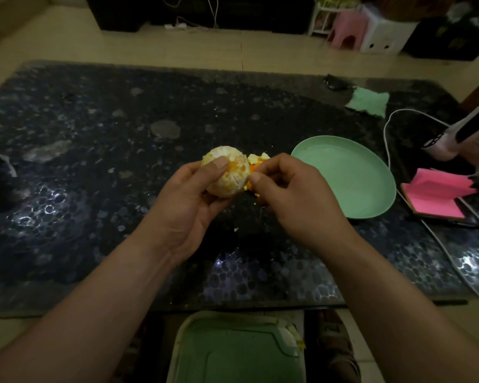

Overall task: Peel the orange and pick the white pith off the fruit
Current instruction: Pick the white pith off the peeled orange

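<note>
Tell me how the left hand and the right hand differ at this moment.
The left hand cradles the orange from below, thumb on top; the right hand only pinches a scrap of peel at the fruit's right side. The left hand shows its palm side; the right hand shows its back, fingers curled. Both are bare and held above the dark table.

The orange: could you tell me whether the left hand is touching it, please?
Touching. The head view shows the left hand curled round the orange, with the thumb lying flat across its peeled face.
</note>
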Demonstrator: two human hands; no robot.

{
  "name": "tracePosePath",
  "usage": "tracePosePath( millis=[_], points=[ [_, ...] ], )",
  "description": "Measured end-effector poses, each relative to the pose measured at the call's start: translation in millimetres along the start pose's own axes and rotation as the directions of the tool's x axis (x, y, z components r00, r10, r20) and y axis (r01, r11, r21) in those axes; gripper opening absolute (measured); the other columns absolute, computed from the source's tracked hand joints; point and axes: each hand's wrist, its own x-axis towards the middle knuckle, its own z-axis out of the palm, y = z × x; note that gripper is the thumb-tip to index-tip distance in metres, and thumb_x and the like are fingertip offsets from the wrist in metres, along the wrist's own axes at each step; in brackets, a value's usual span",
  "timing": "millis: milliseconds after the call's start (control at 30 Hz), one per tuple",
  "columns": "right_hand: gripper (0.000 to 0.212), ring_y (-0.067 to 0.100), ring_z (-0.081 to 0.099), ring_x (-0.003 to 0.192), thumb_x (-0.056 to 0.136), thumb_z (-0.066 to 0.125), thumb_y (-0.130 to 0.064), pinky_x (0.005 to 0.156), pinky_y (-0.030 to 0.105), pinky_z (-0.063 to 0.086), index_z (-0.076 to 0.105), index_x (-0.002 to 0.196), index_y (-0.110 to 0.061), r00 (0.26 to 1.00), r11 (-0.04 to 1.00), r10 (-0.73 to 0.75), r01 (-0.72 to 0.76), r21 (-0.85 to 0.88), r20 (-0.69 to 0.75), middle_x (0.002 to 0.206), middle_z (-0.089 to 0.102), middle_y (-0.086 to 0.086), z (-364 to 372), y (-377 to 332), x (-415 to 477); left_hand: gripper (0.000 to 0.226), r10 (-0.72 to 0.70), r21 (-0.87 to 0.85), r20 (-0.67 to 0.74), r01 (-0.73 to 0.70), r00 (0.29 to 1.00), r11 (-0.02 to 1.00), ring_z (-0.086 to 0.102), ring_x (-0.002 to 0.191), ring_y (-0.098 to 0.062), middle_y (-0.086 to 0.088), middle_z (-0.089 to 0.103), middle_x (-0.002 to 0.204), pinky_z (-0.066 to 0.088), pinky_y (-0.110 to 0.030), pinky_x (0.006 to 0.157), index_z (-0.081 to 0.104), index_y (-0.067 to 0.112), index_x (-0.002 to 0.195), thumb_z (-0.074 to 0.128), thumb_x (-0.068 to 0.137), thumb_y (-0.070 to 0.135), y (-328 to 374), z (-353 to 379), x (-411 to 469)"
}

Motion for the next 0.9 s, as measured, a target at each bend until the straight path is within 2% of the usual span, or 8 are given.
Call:
tracePosePath(
  millis=[133,233,333,433,567,767,900],
  points=[
    [0.013,0.010,0.072,0.082,0.098,0.071,-0.043,0.081,0.046,0.062,0.071,0.095,-0.030,1.000,0.999,-0.008,0.008,0.037,0.005,0.087,0.075,-0.007,1.0,-4.3,-3.4,0.066,0.030,0.016,0.002,-0.030,1.000,0.999,0.074,0.116,-0.027,-0.018,0.073,0.129,0.062,-0.035,0.091,0.055,-0.003,0.141,0.076,0.084,0.024,0.9,0.7,-1.5],
    [0.014,0.010,0.072,0.081,0.098,0.070,-0.043,0.078,0.046,0.062,0.072,0.094,-0.029,1.000,1.000,-0.006,0.006,0.029,-0.002,0.085,0.075,-0.007,0.5,-4.8,-3.5,0.059,0.047,0.035,-0.001,-0.047,0.999,0.998,0.075,0.114,-0.025,-0.016,0.073,0.129,0.062,-0.033,0.088,0.058,0.003,0.132,0.077,0.081,0.025,0.9,0.8,-2.4],
    [0.013,0.008,0.071,0.077,0.099,0.070,-0.039,0.072,0.035,0.060,0.072,0.093,-0.028,1.000,1.000,-0.021,0.021,-0.005,-0.003,0.081,0.074,-0.007,0.7,-3.8,-2.8,0.056,0.063,0.066,-0.004,-0.063,0.998,0.996,0.075,0.112,-0.024,-0.013,0.075,0.127,0.062,-0.032,0.087,0.058,0.005,0.131,0.077,0.082,0.024,0.2,1.8,-3.3],
    [0.014,0.006,0.067,0.069,0.100,0.069,-0.033,0.062,0.020,0.049,0.070,0.088,-0.026,0.999,0.999,-0.030,0.029,-0.036,-0.021,0.075,0.072,-0.008,2.5,-2.8,-2.7,0.060,0.082,0.101,-0.015,-0.080,0.997,0.992,0.076,0.109,-0.022,-0.011,0.076,0.123,0.063,-0.032,0.087,0.057,0.004,0.132,0.077,0.080,0.025,-1.4,4.5,-5.1],
    [0.015,0.007,0.064,0.063,0.098,0.069,-0.026,0.054,0.016,0.045,0.069,0.083,-0.024,0.995,0.996,-0.068,0.063,-0.066,-0.072,0.069,0.069,-0.008,5.9,-3.1,-5.4,0.063,0.104,0.118,-0.037,-0.099,0.994,0.988,0.076,0.110,-0.024,-0.011,0.077,0.120,0.063,-0.035,0.091,0.057,0.003,0.132,0.079,0.077,0.026,-4.6,6.4,-6.0],
    [0.015,0.008,0.065,0.066,0.100,0.068,-0.024,0.060,0.021,0.048,0.070,0.085,-0.021,0.983,0.987,-0.135,0.122,-0.104,-0.126,0.070,0.069,-0.008,6.2,-0.3,-4.6,0.062,0.099,0.089,-0.035,-0.096,0.994,0.991,0.076,0.110,-0.023,-0.014,0.075,0.125,0.062,-0.035,0.089,0.058,0.003,0.131,0.079,0.078,0.028,-3.8,7.0,-6.1],
    [0.014,0.000,0.071,0.088,0.105,0.063,-0.027,0.082,0.031,0.060,0.074,0.098,-0.022,0.994,0.996,-0.086,0.083,-0.043,-0.065,0.096,0.076,-0.012,2.6,0.1,-3.4,0.057,0.081,0.060,-0.022,-0.080,0.996,0.995,0.074,0.115,-0.027,-0.016,0.074,0.128,0.062,-0.034,0.088,0.058,0.004,0.130,0.077,0.081,0.026,0.0,4.9,-5.2]
  ],
)
